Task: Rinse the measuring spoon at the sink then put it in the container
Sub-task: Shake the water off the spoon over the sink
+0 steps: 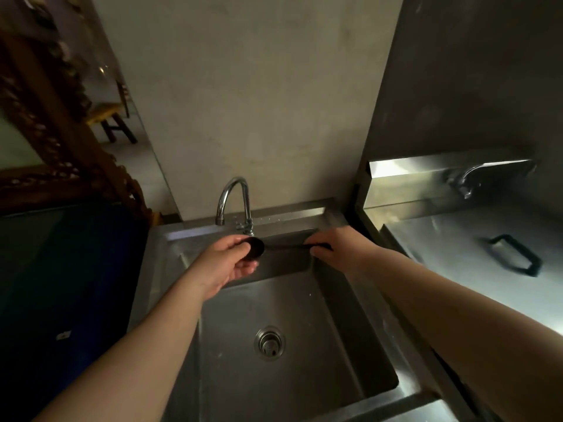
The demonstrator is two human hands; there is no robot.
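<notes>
A black measuring spoon (268, 247) lies crosswise over the steel sink (359, 345), just below the chrome tap (233, 196). Its round bowl sits at the left and its thin handle runs to the right. My left hand (227, 260) cups the bowl, thumb on top and fingers underneath. My right hand (335, 245) pinches the end of the handle near the sink's back right corner. I see no water stream from the spout. No container shows clearly.
The drain (269, 342) lies in the middle of the basin. To the right stands a steel counter with a flat lid and black handle (515, 254). A dark blue surface (70, 269) borders the sink on the left, a carved wooden frame (45, 117) above it.
</notes>
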